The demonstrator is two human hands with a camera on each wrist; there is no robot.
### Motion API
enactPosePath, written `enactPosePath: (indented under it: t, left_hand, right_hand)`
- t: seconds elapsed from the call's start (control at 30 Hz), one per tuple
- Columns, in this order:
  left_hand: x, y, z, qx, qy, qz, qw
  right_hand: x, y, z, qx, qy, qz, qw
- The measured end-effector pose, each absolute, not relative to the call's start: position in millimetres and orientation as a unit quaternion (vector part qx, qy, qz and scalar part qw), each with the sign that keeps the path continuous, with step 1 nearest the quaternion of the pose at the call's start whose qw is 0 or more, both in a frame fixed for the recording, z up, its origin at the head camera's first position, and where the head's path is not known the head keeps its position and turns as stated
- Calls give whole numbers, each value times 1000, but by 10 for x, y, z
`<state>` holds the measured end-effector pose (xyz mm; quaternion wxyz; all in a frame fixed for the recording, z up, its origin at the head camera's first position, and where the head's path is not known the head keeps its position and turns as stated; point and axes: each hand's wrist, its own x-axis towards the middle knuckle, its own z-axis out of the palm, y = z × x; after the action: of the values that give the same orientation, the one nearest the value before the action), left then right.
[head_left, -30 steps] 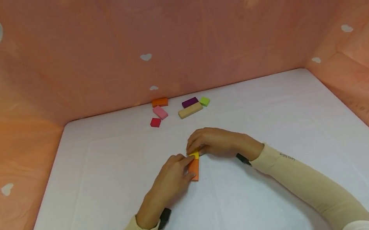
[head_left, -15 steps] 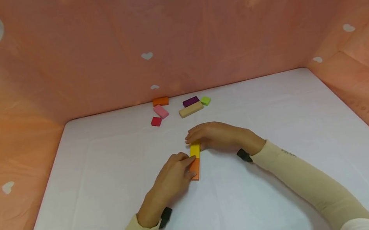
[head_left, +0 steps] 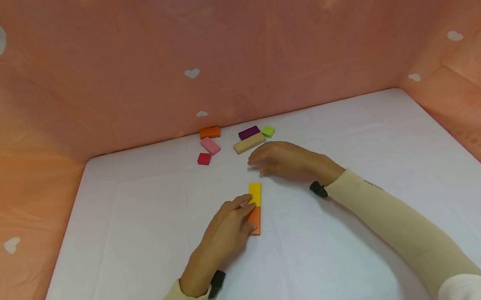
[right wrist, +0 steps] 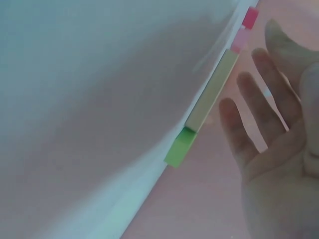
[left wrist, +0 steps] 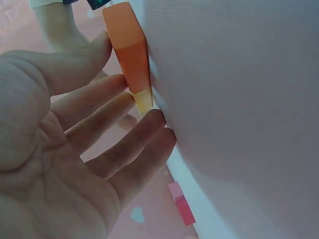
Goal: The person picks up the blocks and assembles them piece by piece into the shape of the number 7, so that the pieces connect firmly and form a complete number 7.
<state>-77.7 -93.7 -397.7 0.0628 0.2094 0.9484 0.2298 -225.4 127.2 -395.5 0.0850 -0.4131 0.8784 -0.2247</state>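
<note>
An orange block [head_left: 254, 221] and a yellow block [head_left: 255, 192] lie end to end on the white table in the head view, the yellow one farther away. My left hand [head_left: 224, 231] rests along their left side. In the left wrist view its thumb and fingertips touch the side of the orange block [left wrist: 127, 42], with fingers fairly straight and the palm empty. My right hand [head_left: 285, 160] hovers beyond the yellow block, just short of the tan block [head_left: 250, 143]. It holds nothing, and the right wrist view shows its fingers spread.
Near the back edge lie an orange block [head_left: 210, 132], a pink block [head_left: 210, 145], a red cube [head_left: 204, 158], a purple block [head_left: 249, 132] and a lime-green cube [head_left: 268, 131]. A peach cloth [head_left: 300, 49] with pale hearts surrounds the table [head_left: 138, 210] at the back and sides.
My right hand has let go of the yellow block and moved away toward the back blocks. The yellow block has come into fuller view. My left hand has stayed by the orange block.
</note>
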Motion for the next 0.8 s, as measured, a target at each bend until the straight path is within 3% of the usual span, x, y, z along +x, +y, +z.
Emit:
enactPosePath:
  t: [0.8]
  left_hand:
    - [-766, -922, -3933, 183, 953, 227, 83]
  right_hand:
    - [-2872, 1162, -3923, -280, 922, -263, 45]
